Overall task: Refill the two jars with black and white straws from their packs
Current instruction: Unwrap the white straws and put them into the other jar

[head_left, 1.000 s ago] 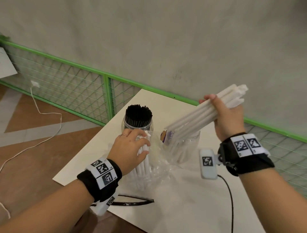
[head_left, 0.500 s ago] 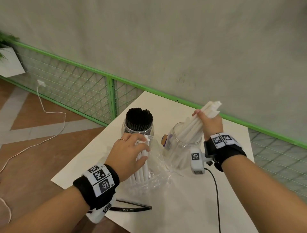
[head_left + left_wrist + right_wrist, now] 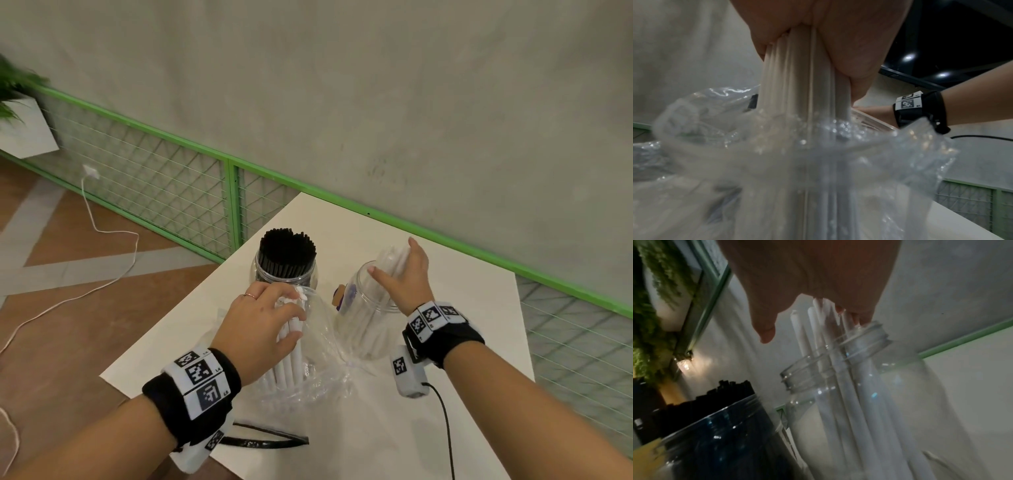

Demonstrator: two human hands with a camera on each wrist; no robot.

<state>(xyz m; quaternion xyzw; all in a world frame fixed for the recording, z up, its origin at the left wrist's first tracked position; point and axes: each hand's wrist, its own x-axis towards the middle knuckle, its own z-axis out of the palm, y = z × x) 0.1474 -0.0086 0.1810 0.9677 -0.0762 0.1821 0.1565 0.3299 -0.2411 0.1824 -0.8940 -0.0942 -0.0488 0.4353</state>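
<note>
Right hand (image 3: 407,274) over white straws (image 3: 394,260) (in jar (image 3: 363,329))

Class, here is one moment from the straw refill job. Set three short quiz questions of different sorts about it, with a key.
1. True or false: the jar of black straws is empty.
2. Which hand grips the white straws standing in the clear plastic pack? A. left hand B. right hand
3. Fill in: the right hand is over the mouth of the clear jar, which holds ____ straws.

Key: 1 false; 2 A; 3 white
</note>
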